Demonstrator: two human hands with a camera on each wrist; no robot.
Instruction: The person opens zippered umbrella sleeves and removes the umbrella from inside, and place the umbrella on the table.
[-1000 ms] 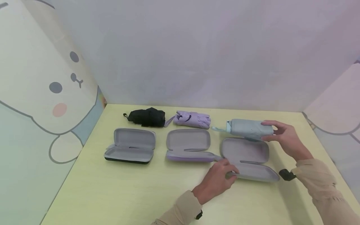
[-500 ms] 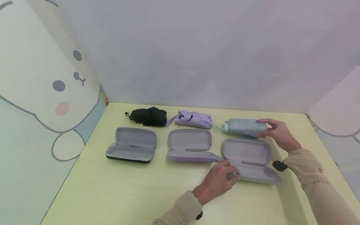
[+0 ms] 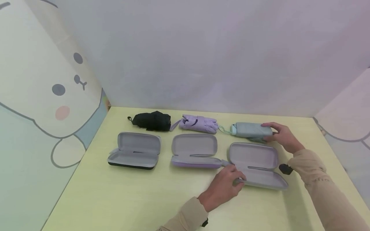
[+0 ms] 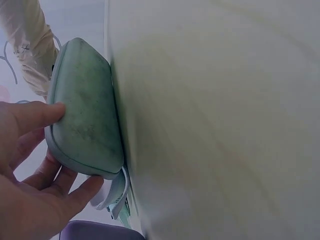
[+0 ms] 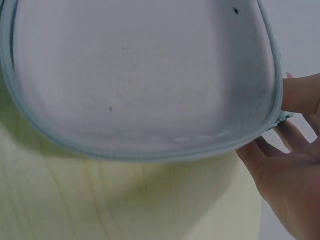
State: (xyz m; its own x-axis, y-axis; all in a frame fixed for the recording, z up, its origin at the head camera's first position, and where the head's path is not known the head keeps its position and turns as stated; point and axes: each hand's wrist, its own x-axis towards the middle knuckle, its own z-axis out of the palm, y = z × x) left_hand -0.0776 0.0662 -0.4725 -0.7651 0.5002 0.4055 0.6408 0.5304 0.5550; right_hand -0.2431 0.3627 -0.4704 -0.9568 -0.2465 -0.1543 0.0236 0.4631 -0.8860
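Observation:
A pale blue folded umbrella [image 3: 251, 130] lies along the back right of the table. My right hand [image 3: 284, 137] grips its right end between thumb and fingers. In front of it an open case with grey lining [image 3: 254, 155] lies with its hinged halves spread. My left hand [image 3: 224, 186] pinches the left end of the case's front half. The left wrist view shows that case's green outer shell [image 4: 86, 112] between thumb and fingers. In the right wrist view the case's lined half [image 5: 140, 75] hides most of the umbrella, with my right hand [image 5: 292, 165] partly behind it.
A black folded umbrella [image 3: 152, 121] and a lilac folded umbrella [image 3: 199, 124] lie along the back. Before them stand an open black case [image 3: 134, 157] and an open purple case [image 3: 196, 164]. A wall covering rises behind the table [image 3: 121, 199].
My right hand has moved left and down with the pale blue umbrella, which now lies lower behind the case. My left hand keeps its pinch on the case.

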